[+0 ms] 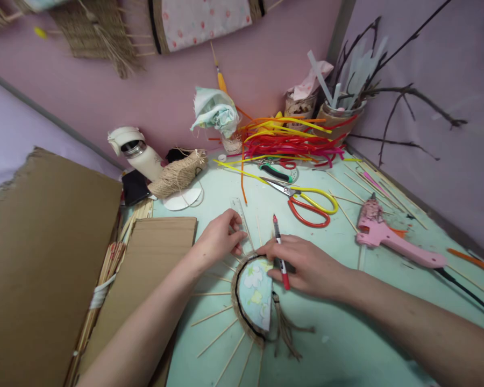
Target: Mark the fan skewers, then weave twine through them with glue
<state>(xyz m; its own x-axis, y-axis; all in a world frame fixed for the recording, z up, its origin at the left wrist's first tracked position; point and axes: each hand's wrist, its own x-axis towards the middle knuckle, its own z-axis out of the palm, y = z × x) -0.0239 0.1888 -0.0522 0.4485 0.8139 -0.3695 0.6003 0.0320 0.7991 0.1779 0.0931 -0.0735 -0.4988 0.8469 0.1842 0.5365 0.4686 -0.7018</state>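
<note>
A half-round craft piece (255,290) lies on the pale green table, floral cloth inside a twine and black cord rim. Thin wooden sticks fan out from its curved edge, and a twine tassel (284,328) hangs at its straight side. My left hand (226,234) is above the piece's upper edge, fingers curled together at a clear ruler (243,220). My right hand (296,263) holds a red and white pen (281,252) between its fingers, tip pointing away, while its fingertips touch the top of the piece.
Scissors (310,207) with red and yellow handles lie beyond my right hand. A pink glue gun (399,242) is at the right. Colourful pipe cleaners (290,145), a twine roll (179,174) and a white bottle (143,161) stand or lie at the back. Cardboard (145,269) is at the left.
</note>
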